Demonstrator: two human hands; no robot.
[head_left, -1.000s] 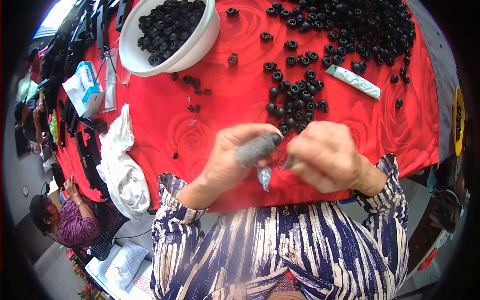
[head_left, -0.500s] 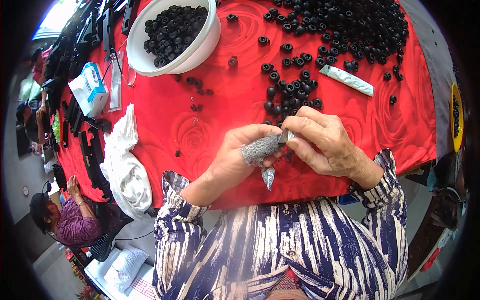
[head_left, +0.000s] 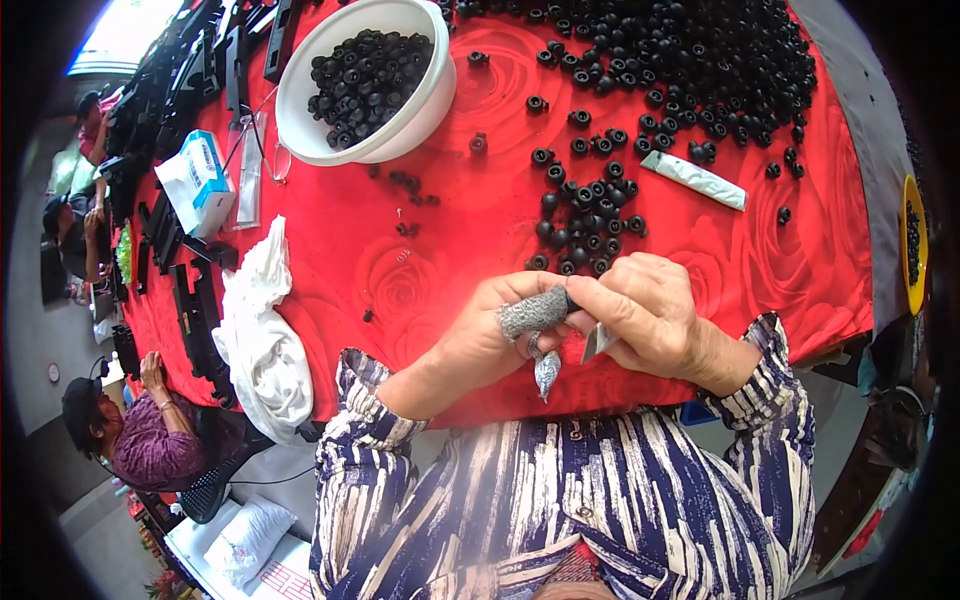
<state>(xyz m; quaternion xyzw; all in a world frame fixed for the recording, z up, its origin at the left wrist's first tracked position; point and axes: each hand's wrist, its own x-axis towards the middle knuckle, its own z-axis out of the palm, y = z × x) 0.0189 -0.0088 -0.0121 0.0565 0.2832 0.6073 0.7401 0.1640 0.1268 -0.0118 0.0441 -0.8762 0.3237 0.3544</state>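
Note:
Both my hands meet above the near part of the red cloth. My left hand (head_left: 475, 335) is closed, with a grey speckled wrap (head_left: 533, 313) at its fingers and a silvery twisted end (head_left: 546, 374) hanging below. Whether the wrap covers a finger or is held, I cannot tell. A small black part (head_left: 573, 292) shows between the two hands, mostly hidden by fingers. My right hand (head_left: 645, 315) is closed round a short flat metal blade (head_left: 598, 342), which points down and toward me. Just beyond my fingers lies a cluster of black round parts (head_left: 590, 220).
A white bowl (head_left: 425, 120) of black parts stands at the far left, near a tissue box (head_left: 200, 190) and a white cloth (head_left: 260, 350). A large pile of black parts (head_left: 690, 60) covers the far right. A pale wrapped strip (head_left: 695, 180) lies nearer. Another person (head_left: 155, 435) sits at left.
The blade has dropped from against the grey wrap to below my right fingers. My right thumb and forefinger now press at the black part. The view has shifted slightly.

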